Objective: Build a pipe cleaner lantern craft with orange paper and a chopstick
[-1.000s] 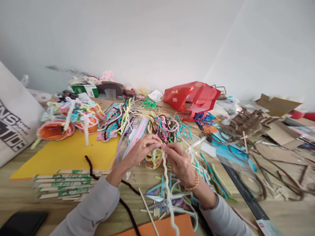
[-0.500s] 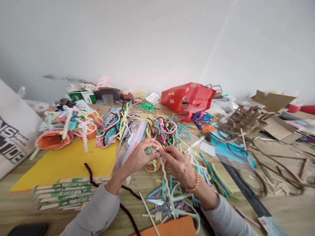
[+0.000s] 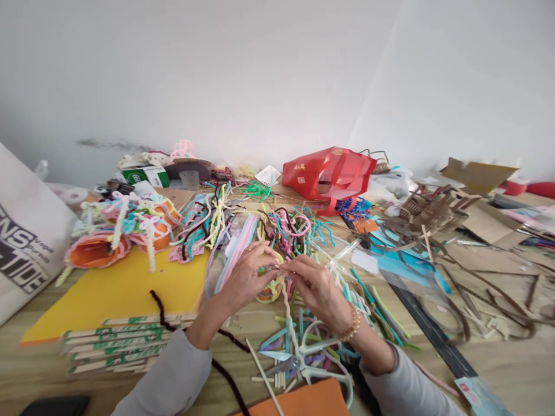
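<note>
My left hand (image 3: 245, 276) and my right hand (image 3: 316, 289) meet above the table's middle, fingertips pinched together. Both grip the upper end of a wavy cream pipe cleaner (image 3: 289, 320) that hangs down from the fingers toward me. Just behind the fingers sits a small coiled piece of orange, green and yellow pipe cleaners (image 3: 269, 289), which my left hand partly wraps. A bead bracelet is on my right wrist. White-handled scissors (image 3: 306, 361) lie below my hands.
A heap of coloured pipe cleaners (image 3: 286, 225) lies behind my hands. Yellow sheet (image 3: 117, 289) and green-printed sticks (image 3: 117, 341) are at left, a dark brown pipe cleaner (image 3: 182, 323) beside them. Red bag (image 3: 329, 173) at back, cardboard scraps (image 3: 437, 219) at right, orange sheet (image 3: 303, 401) near me.
The hands have stayed together, dropping slightly in the frame. The cream pipe cleaner's hanging tail is shorter and less visible now. The camera has tilted a little.
</note>
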Action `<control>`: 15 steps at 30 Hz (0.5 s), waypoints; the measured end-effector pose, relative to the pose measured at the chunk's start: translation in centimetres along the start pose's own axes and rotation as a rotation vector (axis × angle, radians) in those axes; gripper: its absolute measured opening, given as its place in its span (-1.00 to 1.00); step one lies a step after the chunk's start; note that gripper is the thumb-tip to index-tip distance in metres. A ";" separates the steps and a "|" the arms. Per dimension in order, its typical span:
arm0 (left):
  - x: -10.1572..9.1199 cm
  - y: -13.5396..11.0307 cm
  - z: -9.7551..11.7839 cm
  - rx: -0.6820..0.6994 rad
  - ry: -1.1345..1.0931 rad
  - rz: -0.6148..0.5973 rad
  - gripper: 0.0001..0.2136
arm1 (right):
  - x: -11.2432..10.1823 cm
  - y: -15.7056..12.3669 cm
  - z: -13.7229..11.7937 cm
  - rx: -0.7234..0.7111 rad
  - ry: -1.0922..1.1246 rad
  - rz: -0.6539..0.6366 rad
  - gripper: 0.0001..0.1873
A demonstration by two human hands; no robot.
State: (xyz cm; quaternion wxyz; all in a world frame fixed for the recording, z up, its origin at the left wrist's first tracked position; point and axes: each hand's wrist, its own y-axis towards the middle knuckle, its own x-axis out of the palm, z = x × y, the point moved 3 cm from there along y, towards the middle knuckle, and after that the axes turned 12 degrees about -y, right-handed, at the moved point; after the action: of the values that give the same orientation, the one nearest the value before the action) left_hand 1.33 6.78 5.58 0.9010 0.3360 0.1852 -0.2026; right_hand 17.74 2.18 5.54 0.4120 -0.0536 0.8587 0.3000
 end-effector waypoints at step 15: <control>-0.1 -0.4 0.2 0.271 0.165 -0.062 -0.84 | 0.8 -0.1 0.7 0.507 0.844 -0.412 -0.55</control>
State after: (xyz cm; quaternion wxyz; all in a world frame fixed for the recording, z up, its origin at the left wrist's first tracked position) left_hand 1.06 6.42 5.56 0.8225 0.4639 0.2398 -0.2252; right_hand 17.72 2.62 4.54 0.0813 -0.2360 0.9670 -0.0515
